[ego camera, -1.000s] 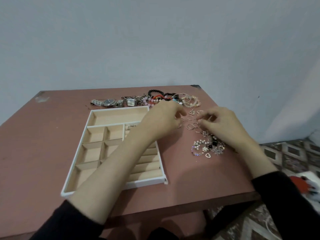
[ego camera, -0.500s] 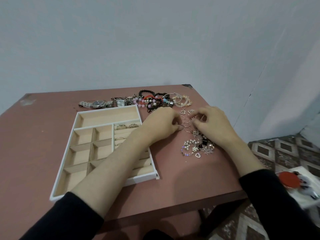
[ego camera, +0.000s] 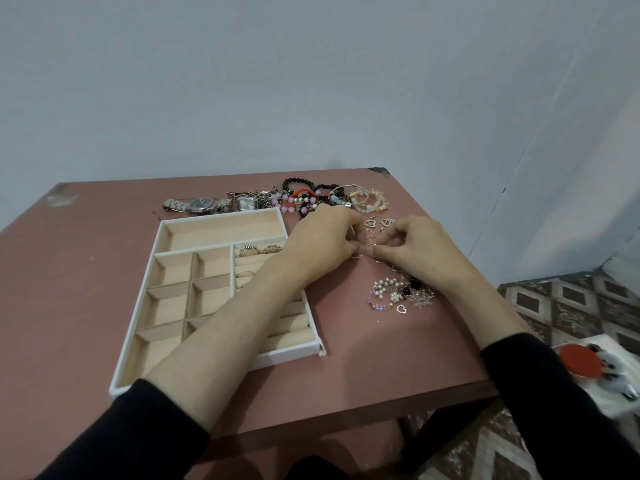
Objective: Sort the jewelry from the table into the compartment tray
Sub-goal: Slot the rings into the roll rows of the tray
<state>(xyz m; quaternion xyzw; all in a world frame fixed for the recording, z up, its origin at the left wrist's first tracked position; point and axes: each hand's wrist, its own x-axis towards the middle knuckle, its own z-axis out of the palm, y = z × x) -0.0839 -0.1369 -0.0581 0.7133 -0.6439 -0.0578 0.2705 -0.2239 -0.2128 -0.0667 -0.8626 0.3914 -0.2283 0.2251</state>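
Indoors, pink table (ego camera: 349, 362), grey wall (ego camera: 311, 81) — left hand (ego camera: 323, 241) and right hand (ego camera: 414, 247) pinch thin hoops (ego camera: 371, 241)

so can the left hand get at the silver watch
Probably yes: the silver watch lies uncovered beyond the tray, near the left hand, though that hand pinches a small hoop.

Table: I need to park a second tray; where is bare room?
Bare table left of the compartment tray, and the near edge in front of the pearl cluster. Crowded: far edge with watches and bracelets, and earrings beyond the cluster.
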